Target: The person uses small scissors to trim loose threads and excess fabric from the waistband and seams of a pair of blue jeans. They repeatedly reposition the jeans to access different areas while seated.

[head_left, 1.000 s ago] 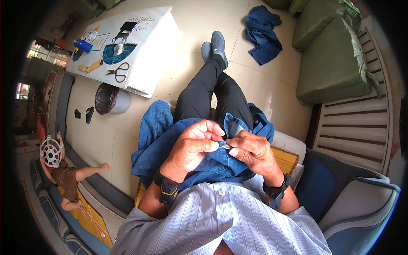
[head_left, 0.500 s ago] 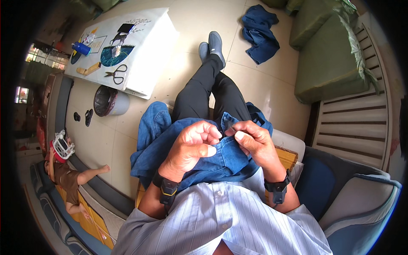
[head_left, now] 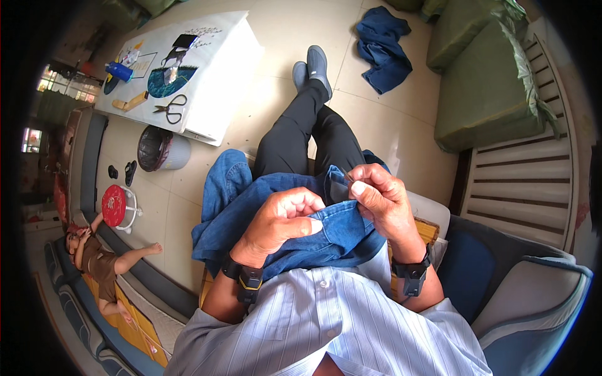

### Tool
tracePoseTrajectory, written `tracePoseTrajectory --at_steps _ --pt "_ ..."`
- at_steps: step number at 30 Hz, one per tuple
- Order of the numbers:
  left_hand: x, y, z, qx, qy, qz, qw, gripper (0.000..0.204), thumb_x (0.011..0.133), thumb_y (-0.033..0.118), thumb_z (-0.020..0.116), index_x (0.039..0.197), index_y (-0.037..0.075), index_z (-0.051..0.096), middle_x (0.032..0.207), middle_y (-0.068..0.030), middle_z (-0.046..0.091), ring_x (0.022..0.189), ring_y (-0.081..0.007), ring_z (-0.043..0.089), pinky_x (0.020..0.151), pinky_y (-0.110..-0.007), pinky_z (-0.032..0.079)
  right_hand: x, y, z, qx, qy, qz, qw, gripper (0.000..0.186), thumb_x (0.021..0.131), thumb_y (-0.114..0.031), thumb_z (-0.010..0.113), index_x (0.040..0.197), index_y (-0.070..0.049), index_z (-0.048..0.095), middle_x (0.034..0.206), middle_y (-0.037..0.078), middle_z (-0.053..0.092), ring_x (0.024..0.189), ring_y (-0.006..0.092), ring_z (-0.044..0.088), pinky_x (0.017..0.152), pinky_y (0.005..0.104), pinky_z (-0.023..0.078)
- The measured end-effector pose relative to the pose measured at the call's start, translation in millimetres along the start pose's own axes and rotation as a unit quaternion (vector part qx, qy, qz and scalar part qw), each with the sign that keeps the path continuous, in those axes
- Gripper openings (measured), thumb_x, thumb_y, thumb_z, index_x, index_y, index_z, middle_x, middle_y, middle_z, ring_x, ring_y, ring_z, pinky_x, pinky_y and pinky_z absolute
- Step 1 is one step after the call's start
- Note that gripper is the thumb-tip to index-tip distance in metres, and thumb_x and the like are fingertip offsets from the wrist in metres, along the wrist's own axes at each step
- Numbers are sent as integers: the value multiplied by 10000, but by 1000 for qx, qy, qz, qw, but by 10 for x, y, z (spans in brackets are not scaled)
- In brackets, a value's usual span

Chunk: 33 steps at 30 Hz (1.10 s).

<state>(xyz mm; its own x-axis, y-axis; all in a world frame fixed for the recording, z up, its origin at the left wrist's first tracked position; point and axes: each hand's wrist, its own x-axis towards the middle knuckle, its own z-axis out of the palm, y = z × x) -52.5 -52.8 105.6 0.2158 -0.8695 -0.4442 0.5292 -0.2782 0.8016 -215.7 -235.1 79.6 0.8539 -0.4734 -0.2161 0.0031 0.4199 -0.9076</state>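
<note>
A blue denim garment (head_left: 279,188) lies bunched across my lap, its stitched edge raised between my hands. My left hand (head_left: 285,219) is closed on that edge, thumb against fingers. Just to the right, my right hand (head_left: 379,197) is pinched, with a small, thin, dark, pointed thing (head_left: 346,174) sticking out from its fingertips. Too little of it shows to tell its kind. The lower fingers of this hand are beside the denim edge, and whether they grip it is hidden.
Scissors (head_left: 172,110) and a blue bottle (head_left: 120,71) are on the white table (head_left: 232,56). A waste bin (head_left: 179,152) stands below. More denim (head_left: 384,50) lies on the floor. To the left, a person (head_left: 100,266) reclines on a sofa, touching a red-topped stool (head_left: 115,205).
My right hand has lifted slightly up and right, away from my left hand, which stays on the denim. The person at left has lowered the stool toward the floor.
</note>
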Motion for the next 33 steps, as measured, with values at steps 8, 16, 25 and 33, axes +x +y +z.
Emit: tracePoseTrajectory --at_steps 8,16,25,33 --pt "-18 9 -48 15 -17 -7 1000 163 883 58 720 1026 14 657 929 29 595 803 -47 524 722 -220 423 16 4 -18 -6 -3 -5 1000 175 1050 -156 699 1178 -48 648 816 -63 570 620 16 469 539 207 373" --pt "-40 -39 -74 -35 -43 17 998 149 912 79 715 1035 19 658 937 38 612 827 -40 540 755 -213 436 31 52 -5 -2 -12 2 1000 164 1052 -148 694 1173 -49 645 815 -42 585 612 30 490 537 212 392" --pt "-38 -88 -94 -15 -29 40 999 147 904 73 736 1019 42 649 927 46 601 829 -37 539 755 -213 438 27 87 -36 107 12 -43 993 175 1058 -128 651 1203 -29 641 894 56 675 584 59 508 521 218 402" --pt "-59 -184 -291 -53 4 58 997 192 773 22 715 930 48 607 914 -8 583 837 -108 528 752 -250 417 -37 -22 -217 162 74 -101 979 204 1056 -179 656 1198 -33 655 908 80 697 531 69 462 494 226 387"
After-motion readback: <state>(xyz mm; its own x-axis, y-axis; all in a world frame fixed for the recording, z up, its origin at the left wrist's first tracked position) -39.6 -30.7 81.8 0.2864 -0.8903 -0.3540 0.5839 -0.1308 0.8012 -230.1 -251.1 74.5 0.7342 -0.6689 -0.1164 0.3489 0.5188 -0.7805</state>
